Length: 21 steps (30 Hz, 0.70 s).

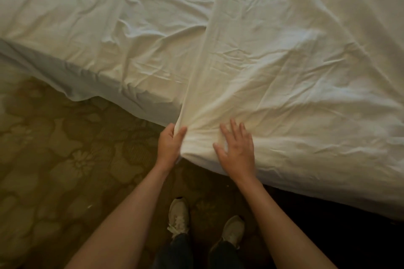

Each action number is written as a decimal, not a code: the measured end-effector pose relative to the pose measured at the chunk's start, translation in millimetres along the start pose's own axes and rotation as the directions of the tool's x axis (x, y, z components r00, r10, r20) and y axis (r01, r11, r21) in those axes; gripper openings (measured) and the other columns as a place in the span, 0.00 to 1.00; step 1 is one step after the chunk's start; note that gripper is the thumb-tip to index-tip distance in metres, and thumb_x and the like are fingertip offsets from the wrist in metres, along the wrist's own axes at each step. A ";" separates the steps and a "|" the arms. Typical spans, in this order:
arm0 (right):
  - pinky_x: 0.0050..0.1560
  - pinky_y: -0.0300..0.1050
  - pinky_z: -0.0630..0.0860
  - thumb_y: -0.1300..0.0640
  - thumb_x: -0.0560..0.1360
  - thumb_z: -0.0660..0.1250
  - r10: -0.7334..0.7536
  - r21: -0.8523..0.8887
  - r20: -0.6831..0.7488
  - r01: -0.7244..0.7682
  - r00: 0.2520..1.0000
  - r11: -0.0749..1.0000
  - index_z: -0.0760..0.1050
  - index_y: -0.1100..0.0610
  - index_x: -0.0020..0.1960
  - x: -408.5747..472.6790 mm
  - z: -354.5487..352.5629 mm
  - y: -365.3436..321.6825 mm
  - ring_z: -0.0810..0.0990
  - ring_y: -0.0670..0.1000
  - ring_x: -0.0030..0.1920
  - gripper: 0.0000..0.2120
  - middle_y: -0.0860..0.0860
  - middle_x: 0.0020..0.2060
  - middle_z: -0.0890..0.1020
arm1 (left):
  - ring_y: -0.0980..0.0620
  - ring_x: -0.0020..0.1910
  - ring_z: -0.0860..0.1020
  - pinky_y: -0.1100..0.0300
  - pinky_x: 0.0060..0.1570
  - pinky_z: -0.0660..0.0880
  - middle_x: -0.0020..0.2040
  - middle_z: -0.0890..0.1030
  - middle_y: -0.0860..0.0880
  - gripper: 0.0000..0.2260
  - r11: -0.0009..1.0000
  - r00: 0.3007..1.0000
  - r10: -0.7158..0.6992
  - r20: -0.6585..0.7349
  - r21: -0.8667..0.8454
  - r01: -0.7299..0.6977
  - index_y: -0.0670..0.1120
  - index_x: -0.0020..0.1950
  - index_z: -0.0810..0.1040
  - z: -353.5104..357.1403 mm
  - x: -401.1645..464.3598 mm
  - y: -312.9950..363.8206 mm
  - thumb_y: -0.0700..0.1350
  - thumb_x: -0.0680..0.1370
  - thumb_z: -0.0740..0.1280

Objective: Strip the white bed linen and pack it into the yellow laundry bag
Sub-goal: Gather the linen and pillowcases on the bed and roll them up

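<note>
Two hands work at the bed's corner: left hand [169,144] pinches the white sheet [251,76], right hand [237,150] lies spread flat on it, ready to pull next.

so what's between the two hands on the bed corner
In the head view, only a bunched stretch of the wrinkled white bed sheet: the left hand pinches its gathered edge, the right hand lies flat and open on it.

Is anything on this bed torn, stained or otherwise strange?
Nothing stands out. The sheet is only creased, bunched where the left hand pinches its corner. The right hand lies flat on it. No tear or stain shows.
</note>
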State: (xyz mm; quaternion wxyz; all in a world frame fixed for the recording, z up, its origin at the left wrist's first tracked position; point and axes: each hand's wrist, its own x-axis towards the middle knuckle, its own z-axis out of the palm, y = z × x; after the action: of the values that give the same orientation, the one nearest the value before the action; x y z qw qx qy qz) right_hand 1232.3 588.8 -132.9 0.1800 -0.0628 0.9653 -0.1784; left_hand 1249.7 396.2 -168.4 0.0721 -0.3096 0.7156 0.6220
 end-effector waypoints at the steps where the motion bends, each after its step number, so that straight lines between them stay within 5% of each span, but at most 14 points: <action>1: 0.78 0.58 0.51 0.42 0.79 0.59 -0.007 -0.028 0.007 0.007 1.000 1.000 0.60 0.46 0.78 -1.0 2.7 1.4 0.49 0.56 0.80 0.29 0.51 0.80 0.55 | 0.49 0.44 0.80 0.56 0.39 0.77 0.46 0.82 0.40 0.14 0.999 0.999 -0.036 0.019 -0.003 0.037 0.38 0.53 0.78 0.3 -1.0 -0.5 0.49 0.80 0.68; 4: 0.76 0.60 0.54 0.46 0.78 0.64 -0.020 -0.069 -0.015 0.019 1.000 0.997 0.62 0.47 0.78 -1.9 8.9 3.0 0.49 0.57 0.80 0.30 0.51 0.80 0.54 | 0.52 0.49 0.82 0.60 0.45 0.80 0.52 0.83 0.50 0.23 0.989 0.974 -0.145 0.172 0.049 0.138 0.45 0.61 0.78 -0.9 -8.5 -9.6 0.60 0.74 0.70; 7: 0.73 0.61 0.60 0.49 0.75 0.67 -0.044 -0.068 -0.094 0.037 0.995 0.997 0.68 0.50 0.74 -1.2 9.3 3.0 0.58 0.59 0.78 0.29 0.54 0.78 0.62 | 0.49 0.50 0.83 0.52 0.51 0.82 0.52 0.84 0.48 0.27 0.964 0.937 -0.244 0.249 0.163 0.208 0.43 0.59 0.81 -4.3 -18.5 -32.5 0.61 0.70 0.73; 10: 0.73 0.61 0.60 0.49 0.74 0.64 -0.048 -0.018 -0.125 0.046 0.991 0.999 0.68 0.52 0.74 -2.3 4.9 7.9 0.63 0.60 0.76 0.29 0.55 0.75 0.68 | 0.48 0.50 0.84 0.51 0.50 0.82 0.50 0.85 0.48 0.24 0.967 0.946 -0.250 0.206 0.092 0.236 0.46 0.56 0.82 -8.5 -36.8 -54.3 0.64 0.72 0.72; 15: 0.73 0.60 0.62 0.44 0.75 0.56 -0.085 0.034 -0.099 0.088 0.991 0.996 0.67 0.50 0.75 -11.2 6.4 8.4 0.60 0.59 0.77 0.30 0.54 0.76 0.67 | 0.53 0.45 0.83 0.62 0.39 0.80 0.46 0.84 0.50 0.04 0.985 0.985 -0.173 0.009 0.014 0.173 0.50 0.52 0.79 -4.5 -69.1 -58.0 0.47 0.82 0.65; 19: 0.74 0.61 0.58 0.46 0.76 0.59 -0.113 -0.012 -0.085 0.112 0.990 0.994 0.67 0.51 0.75 -13.8 11.8 5.0 0.59 0.59 0.78 0.29 0.54 0.76 0.65 | 0.49 0.39 0.80 0.52 0.38 0.76 0.41 0.83 0.43 0.08 0.982 0.986 -0.152 -0.072 0.101 0.158 0.43 0.46 0.81 -8.5 -83.1 -74.2 0.47 0.81 0.67; 21: 0.75 0.63 0.57 0.48 0.76 0.64 -0.096 -0.059 -0.047 0.093 0.994 0.994 0.66 0.52 0.76 -12.8 14.1 6.2 0.58 0.59 0.78 0.29 0.54 0.78 0.63 | 0.46 0.49 0.80 0.52 0.45 0.75 0.49 0.83 0.46 0.09 0.966 0.977 -0.197 -0.085 0.152 0.208 0.42 0.54 0.81 -9.8 -83.9 -78.7 0.47 0.82 0.65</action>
State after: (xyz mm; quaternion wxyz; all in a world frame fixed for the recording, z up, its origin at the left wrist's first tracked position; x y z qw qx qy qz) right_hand 1249.0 592.4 -143.4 0.1456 -0.1090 0.9701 -0.1609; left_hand 1361.3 414.0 -191.9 0.1351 -0.3958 0.7299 0.5407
